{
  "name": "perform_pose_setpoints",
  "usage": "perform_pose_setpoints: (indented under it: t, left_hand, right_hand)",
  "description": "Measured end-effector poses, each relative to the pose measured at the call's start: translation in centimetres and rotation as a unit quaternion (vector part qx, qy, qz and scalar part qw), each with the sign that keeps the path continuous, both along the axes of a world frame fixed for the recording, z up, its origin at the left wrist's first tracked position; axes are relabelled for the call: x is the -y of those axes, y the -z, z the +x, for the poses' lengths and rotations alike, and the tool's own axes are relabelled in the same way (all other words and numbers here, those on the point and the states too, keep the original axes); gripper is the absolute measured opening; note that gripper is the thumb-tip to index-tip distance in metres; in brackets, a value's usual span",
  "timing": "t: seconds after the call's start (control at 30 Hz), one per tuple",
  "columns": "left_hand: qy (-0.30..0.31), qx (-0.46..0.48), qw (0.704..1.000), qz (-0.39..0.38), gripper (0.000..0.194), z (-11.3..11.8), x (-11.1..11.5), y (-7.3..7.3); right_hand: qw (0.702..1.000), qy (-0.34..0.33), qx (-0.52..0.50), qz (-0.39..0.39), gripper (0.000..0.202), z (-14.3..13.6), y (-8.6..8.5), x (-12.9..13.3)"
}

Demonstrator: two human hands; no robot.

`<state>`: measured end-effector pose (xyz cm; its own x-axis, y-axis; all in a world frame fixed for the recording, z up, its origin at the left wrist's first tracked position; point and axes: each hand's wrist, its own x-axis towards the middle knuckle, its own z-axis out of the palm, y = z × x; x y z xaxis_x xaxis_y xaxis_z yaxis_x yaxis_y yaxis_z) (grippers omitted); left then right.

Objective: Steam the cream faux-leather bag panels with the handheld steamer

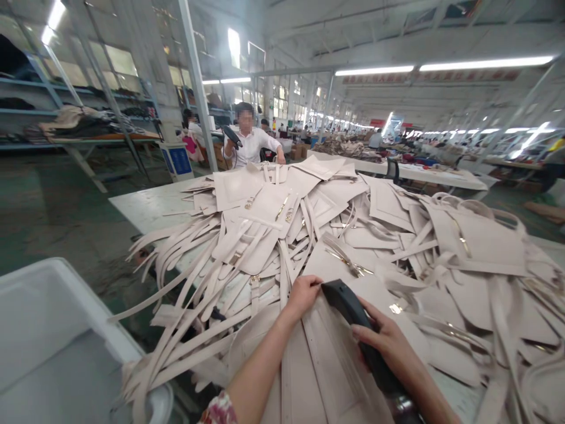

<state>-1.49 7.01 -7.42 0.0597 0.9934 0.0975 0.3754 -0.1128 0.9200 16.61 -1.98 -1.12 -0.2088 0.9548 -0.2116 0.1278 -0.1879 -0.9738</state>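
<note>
My right hand (pixel 386 335) is wrapped around a black handheld tool (pixel 348 303) with a curved nose, which looks like a hot-air gun. Its nose points at the upper edge of a beige bag panel (pixel 304 377) lying in front of me. My left hand (pixel 304 294) pinches that panel's top edge, close to the tool's tip. Stitch lines and small holes run down the panel, and its lower part goes out of view. Around both hands lie beige straps (pixel 212 306) and bag pieces with gold-coloured metal fittings (pixel 348 262).
Heaped beige bag pieces (pixel 481 235) cover much of the white table (pixel 136 203). A white plastic bin (pixel 57 277) stands at the lower left, with straps hanging over its rim. Across the table a co-worker (pixel 249 144) holds a similar black tool (pixel 232 136).
</note>
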Motion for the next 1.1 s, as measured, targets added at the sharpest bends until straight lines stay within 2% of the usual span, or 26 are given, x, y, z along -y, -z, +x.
perform_pose_setpoints:
  t: [0.1,0.2,0.3,0.47,0.53,0.67,0.87,0.93,1.1]
  left_hand:
    - [0.013,0.035,0.999,-0.022,0.024,-0.2,-0.5,0.2]
    - [0.019,0.083,0.995,-0.044,0.024,-0.2,-0.8,0.5]
    - [0.024,0.128,0.990,-0.061,0.025,-0.2,-0.5,0.8]
    - [0.033,0.166,0.983,-0.066,0.026,-0.5,0.0,0.8]
    - [0.032,0.172,0.983,-0.064,0.025,-0.5,0.0,0.8]
    - [0.024,0.175,0.983,-0.047,0.019,-0.2,-0.1,1.1]
    - [0.028,0.147,0.989,0.021,0.012,-0.2,0.7,0.8]
    - [0.036,0.128,0.990,0.050,0.012,-0.3,1.1,0.5]
    - [0.054,0.081,0.990,0.100,0.022,-0.4,1.6,0.0]
  right_hand:
    - [1.000,0.007,-0.018,0.011,0.061,-0.9,0.5,-1.0]
    - [1.000,0.008,-0.030,-0.003,0.062,-1.3,0.5,-0.6]
    - [0.999,0.007,-0.042,-0.027,0.063,-1.3,0.2,-0.2]
    - [0.998,0.028,-0.052,-0.006,0.064,-1.3,0.0,-1.3]
    - [0.999,0.026,-0.044,-0.009,0.065,-1.3,0.1,-1.2]
    - [0.999,0.019,-0.034,-0.038,0.068,-0.8,0.3,0.5]
    - [0.996,0.073,-0.035,-0.026,0.078,1.4,0.5,1.4]
    - [0.996,0.059,-0.064,-0.032,0.080,2.1,0.4,1.2]
    - [0.991,-0.071,-0.092,-0.065,0.068,2.7,0.0,1.6]
